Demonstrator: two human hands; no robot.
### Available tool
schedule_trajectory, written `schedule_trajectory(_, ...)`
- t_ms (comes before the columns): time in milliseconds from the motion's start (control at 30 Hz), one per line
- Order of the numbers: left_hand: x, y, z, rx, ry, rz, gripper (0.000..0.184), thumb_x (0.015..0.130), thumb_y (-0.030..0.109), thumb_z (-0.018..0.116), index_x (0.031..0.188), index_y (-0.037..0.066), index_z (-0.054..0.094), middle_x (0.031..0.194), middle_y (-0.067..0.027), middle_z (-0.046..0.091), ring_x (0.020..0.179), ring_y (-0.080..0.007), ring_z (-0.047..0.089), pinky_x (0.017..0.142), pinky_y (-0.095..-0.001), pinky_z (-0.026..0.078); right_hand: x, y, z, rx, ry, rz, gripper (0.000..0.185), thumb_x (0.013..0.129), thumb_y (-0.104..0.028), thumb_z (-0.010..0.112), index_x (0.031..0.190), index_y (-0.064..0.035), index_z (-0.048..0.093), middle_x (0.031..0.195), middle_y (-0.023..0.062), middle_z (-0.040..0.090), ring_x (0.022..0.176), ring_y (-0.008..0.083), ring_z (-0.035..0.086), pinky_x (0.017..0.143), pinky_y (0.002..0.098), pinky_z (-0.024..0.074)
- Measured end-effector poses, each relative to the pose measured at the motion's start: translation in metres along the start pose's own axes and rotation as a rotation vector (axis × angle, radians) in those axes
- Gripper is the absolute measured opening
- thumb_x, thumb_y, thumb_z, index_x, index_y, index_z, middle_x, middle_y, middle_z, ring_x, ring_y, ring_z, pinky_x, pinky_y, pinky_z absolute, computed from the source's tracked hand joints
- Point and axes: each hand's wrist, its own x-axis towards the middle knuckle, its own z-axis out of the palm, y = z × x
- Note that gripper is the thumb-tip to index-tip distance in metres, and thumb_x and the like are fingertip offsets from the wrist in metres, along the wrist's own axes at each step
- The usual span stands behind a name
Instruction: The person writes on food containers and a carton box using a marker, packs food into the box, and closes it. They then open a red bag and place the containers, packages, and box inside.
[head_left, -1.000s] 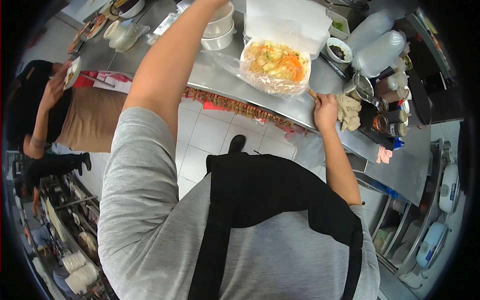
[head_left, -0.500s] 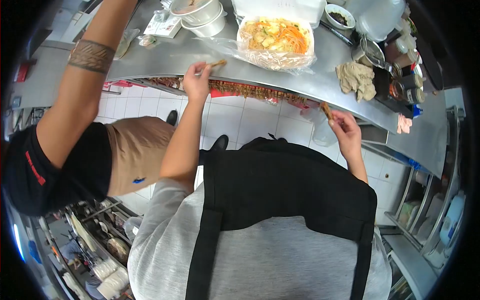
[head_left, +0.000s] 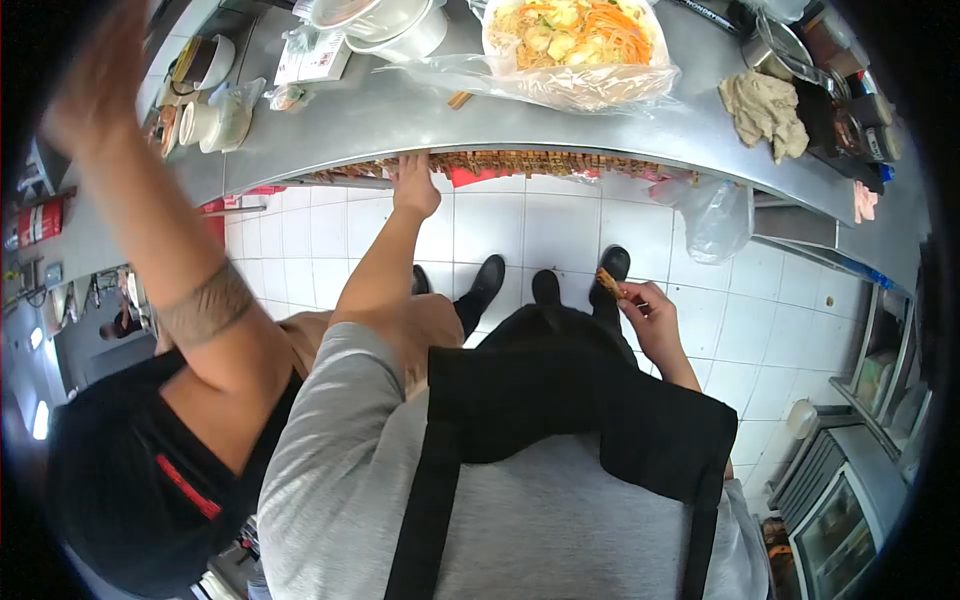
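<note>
My left hand (head_left: 415,186) reaches to the front edge of the steel counter (head_left: 340,128), its fingertips at the row of small brown bundles (head_left: 540,162) below the edge; whether it grips one is hidden. Away from the counter, over the floor, my right hand (head_left: 650,317) pinches a small brown bundle (head_left: 608,282). A white box of noodles with orange shreds (head_left: 580,35) lies open on the counter, with clear plastic wrap (head_left: 570,85) along its front. Another small brown piece (head_left: 459,99) lies left of the wrap.
At the left, a co-worker in black (head_left: 150,470) stands close, one arm raised. White tubs (head_left: 400,30) and a printed box (head_left: 312,58) are at the back left. A crumpled cloth (head_left: 765,110) and jars (head_left: 880,142) lie right. A plastic bag (head_left: 715,220) hangs below the edge.
My left hand has gone from above the counter to its front edge, leaving a brown piece behind. My right hand has drawn back with its bundle. The co-worker has come closer.
</note>
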Motion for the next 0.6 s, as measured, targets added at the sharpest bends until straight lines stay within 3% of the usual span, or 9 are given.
schedule_trajectory(167, 0.04, -0.003, 0.006, 0.162, -0.29, -0.015, 0.038, 0.078, 0.02, 0.057, 0.115, 0.015, 0.06, 0.121, -0.0192, 0.057, 0.116, -0.0317, 0.051, 0.101, -0.0461, 0.035, 0.014, 0.02, 0.046, 0.107, -0.121, -0.001, 0.021, 0.079, -0.002, 0.068, 0.1, -0.006, 0.067, 0.084, 0.0043, 0.057, 0.07, 0.014, 0.056, 0.065, 0.0266, 0.0468)
schedule_trajectory(233, 0.042, -0.02, 0.014, 0.163, -0.372, 0.075, 0.038, 0.078, 0.023, 0.057, 0.115, 0.018, 0.062, 0.121, -0.0187, 0.057, 0.117, -0.031, 0.051, 0.102, -0.048, 0.034, 0.031, 0.017, 0.065, -0.006, -0.164, -0.085, 0.021, 0.08, -0.009, 0.069, 0.1, -0.0055, 0.067, 0.086, 0.0063, 0.059, 0.072, 0.0171, 0.059, 0.067, 0.028, 0.0482)
schedule_trajectory(300, 0.043, -0.046, 0.027, 0.122, -0.433, 0.279, 0.029, 0.079, 0.027, 0.06, 0.106, 0.019, 0.066, 0.105, -0.0152, 0.065, 0.095, -0.0276, 0.063, 0.084, -0.0431, 0.048, 0.052, 0.028, 0.092, -0.088, -0.221, -0.076, 0.022, 0.08, -0.012, 0.07, 0.1, -0.0048, 0.067, 0.088, 0.008, 0.06, 0.074, 0.0184, 0.06, 0.068, 0.0283, 0.0492)
schedule_trajectory(400, 0.014, -0.018, -0.032, -0.314, -0.667, -0.095, 0.023, 0.083, 0.029, 0.061, 0.101, 0.016, 0.067, 0.086, -0.0101, 0.069, 0.069, -0.022, 0.066, 0.063, -0.0365, 0.053, 0.083, 0.035, 0.146, 0.077, -0.29, -0.013, 0.022, 0.079, -0.017, 0.071, 0.097, -0.0036, 0.068, 0.085, 0.0098, 0.065, 0.074, 0.019, 0.063, 0.07, 0.0295, 0.0501)
schedule_trajectory(500, 0.002, -0.014, -0.048, -0.056, -0.554, 0.154, 0.019, 0.088, 0.024, 0.059, 0.101, 0.014, 0.066, 0.073, -0.0079, 0.068, 0.055, -0.0182, 0.063, 0.054, -0.0324, 0.052, 0.113, 0.026, 0.193, 0.115, -0.346, 0.034, 0.022, 0.077, -0.018, 0.072, 0.094, -0.0035, 0.069, 0.081, 0.0104, 0.068, 0.071, 0.0192, 0.064, 0.069, 0.0307, 0.0502)
schedule_trajectory(600, -0.004, -0.022, -0.045, -0.166, -0.552, 0.156, 0.019, 0.088, 0.025, 0.058, 0.101, 0.013, 0.066, 0.075, -0.0084, 0.068, 0.057, -0.0174, 0.064, 0.055, -0.0336, 0.052, 0.134, 0.013, 0.223, 0.083, -0.396, 0.115, 0.023, 0.075, -0.02, 0.074, 0.092, -0.0039, 0.07, 0.077, 0.0107, 0.068, 0.07, 0.019, 0.064, 0.068, 0.0311, 0.0501)
